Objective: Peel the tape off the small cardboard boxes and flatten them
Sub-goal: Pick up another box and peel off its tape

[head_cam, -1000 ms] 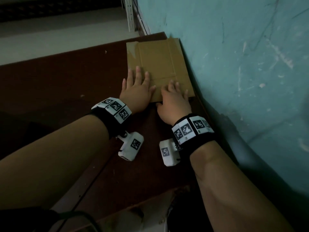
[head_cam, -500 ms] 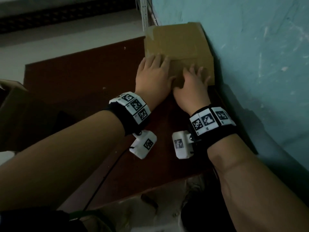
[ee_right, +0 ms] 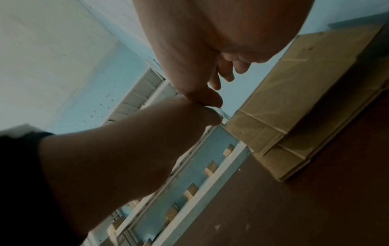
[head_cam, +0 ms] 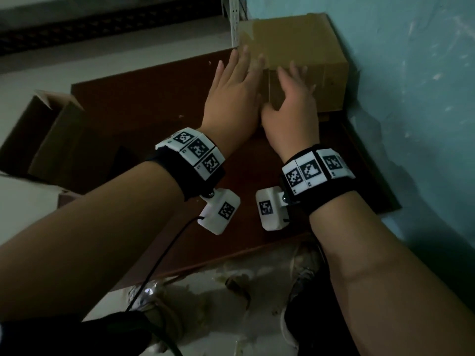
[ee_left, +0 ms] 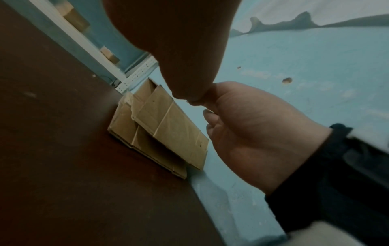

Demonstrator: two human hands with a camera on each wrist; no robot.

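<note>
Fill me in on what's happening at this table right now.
A person is flattening cardboard boxes. A stack of flattened cardboard lies on the dark brown table, pushed against the blue wall. The left hand and right hand are above its near edge, fingers loosely extended, lifted clear of it in the wrist views and holding nothing. An open, unflattened box sits at the table's left.

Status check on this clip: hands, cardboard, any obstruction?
Left hand and right hand open, over flattened cardboard stack. Stack flat on brown table, against blue wall. Open box far left, untouched.
</note>
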